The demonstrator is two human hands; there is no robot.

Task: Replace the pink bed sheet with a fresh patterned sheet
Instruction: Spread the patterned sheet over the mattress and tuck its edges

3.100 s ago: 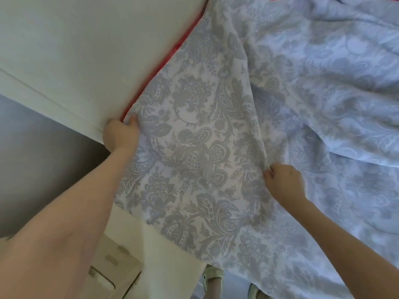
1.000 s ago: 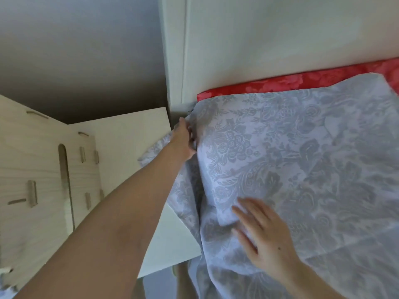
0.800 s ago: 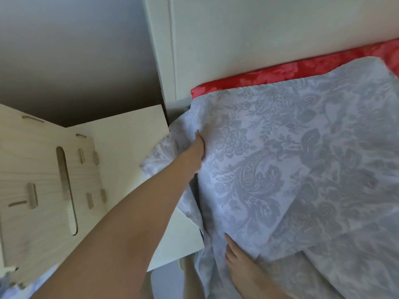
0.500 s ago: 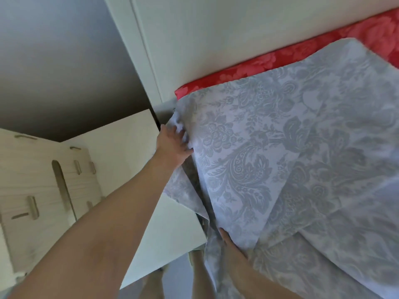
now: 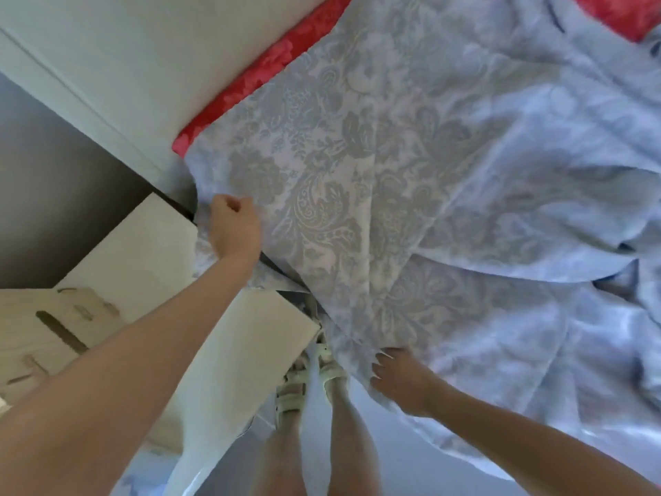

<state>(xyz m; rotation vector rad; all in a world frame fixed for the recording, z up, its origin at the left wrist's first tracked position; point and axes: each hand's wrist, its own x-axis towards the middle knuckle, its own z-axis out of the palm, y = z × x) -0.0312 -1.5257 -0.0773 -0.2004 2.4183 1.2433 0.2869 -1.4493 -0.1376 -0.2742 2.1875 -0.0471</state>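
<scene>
Grey-blue damask cotton: the patterned sheet (image 5: 375,180) lies spread over the bed and fills the centre and right of the frame. It is rumpled into broad folds toward the right edge. Its near edge hangs down over the bed side at lower centre.

Pink sheet (image 5: 250,84): a red-pink floral strip shows along the upper left border of the patterned sheet, between it and the white headboard panel (image 5: 107,48). A second patch shows at the top right corner of the frame.

Left hand (image 5: 234,223): left of centre, at the sheet's corner by the headboard. The fingers are curled into a fist and hold the cloth's edge.

Right hand (image 5: 400,379): lower centre, on the hanging edge. The fingers are bent into the fabric and grip it; creases fan out from the fingertips.

Other items: a white board (image 5: 143,252) sits just beside the bed corner, partly under the left forearm. A pale wooden panel with slots (image 5: 53,327) is at the left edge. Two feet in pale sandals (image 5: 297,388) stand on the grey floor at bottom centre, between the board and the hanging sheet.
</scene>
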